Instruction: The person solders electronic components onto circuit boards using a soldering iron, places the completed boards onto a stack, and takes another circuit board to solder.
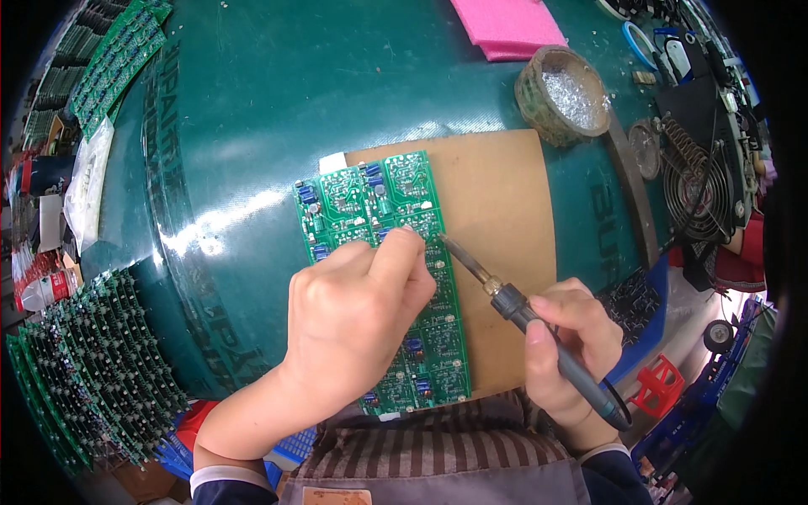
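Observation:
A green circuit board panel (411, 181) with several repeated sections, blue parts and small white connectors lies on a sheet of brown cardboard (501, 185). My left hand (358, 295) is over the middle of the panel, thumb and fingers pinched together near its surface. What they hold, if anything, is hidden beneath the fingers. In my right hand (581, 332) is a soldering iron (515, 307) with a dark grip, held like a pen. Its tip points up and left to the panel's right edge, close to my left fingertips. I cannot tell whether it touches.
A round, crusted bowl (560, 97) with silvery bits inside stands beyond the cardboard, near pink foam sheets (509, 25). A coiled iron holder (686, 147) and a fan (697, 198) sit at right. Stacked circuit boards (101, 362) crowd the left, above a blue basket (295, 444).

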`<state>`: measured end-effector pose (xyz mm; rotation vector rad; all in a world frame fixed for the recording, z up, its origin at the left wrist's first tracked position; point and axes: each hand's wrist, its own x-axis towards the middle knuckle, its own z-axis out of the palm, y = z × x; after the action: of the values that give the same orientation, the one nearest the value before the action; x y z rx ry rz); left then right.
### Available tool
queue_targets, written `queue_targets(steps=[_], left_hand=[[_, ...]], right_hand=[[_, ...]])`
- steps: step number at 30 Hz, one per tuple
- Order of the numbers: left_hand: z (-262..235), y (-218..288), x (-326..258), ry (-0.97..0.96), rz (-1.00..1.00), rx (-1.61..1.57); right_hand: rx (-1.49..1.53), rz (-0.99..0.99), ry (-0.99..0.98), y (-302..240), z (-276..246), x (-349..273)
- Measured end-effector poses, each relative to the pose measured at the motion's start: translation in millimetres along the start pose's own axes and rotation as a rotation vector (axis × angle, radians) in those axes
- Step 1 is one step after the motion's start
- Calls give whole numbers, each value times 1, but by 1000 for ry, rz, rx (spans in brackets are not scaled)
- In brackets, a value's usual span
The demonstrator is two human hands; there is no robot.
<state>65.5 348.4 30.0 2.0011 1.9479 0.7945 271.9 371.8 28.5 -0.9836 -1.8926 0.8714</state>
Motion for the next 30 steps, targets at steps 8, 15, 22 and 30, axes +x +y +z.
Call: queue_targets(steps=[8,15,22,30], left_hand=[[-2,2,1,5,29,-3],[-7,8,3,-82,-1,50],[1,5,0,-6,-18,24],[-5,13,0,-83,-61,125]], right_hand=[[-19,-28,-38,-7,1,3],[-42,-65,-54,-6,-1,2],[-42,-51,-46,-5,2,2],[-44,-52,-70,-11,-6,5]])
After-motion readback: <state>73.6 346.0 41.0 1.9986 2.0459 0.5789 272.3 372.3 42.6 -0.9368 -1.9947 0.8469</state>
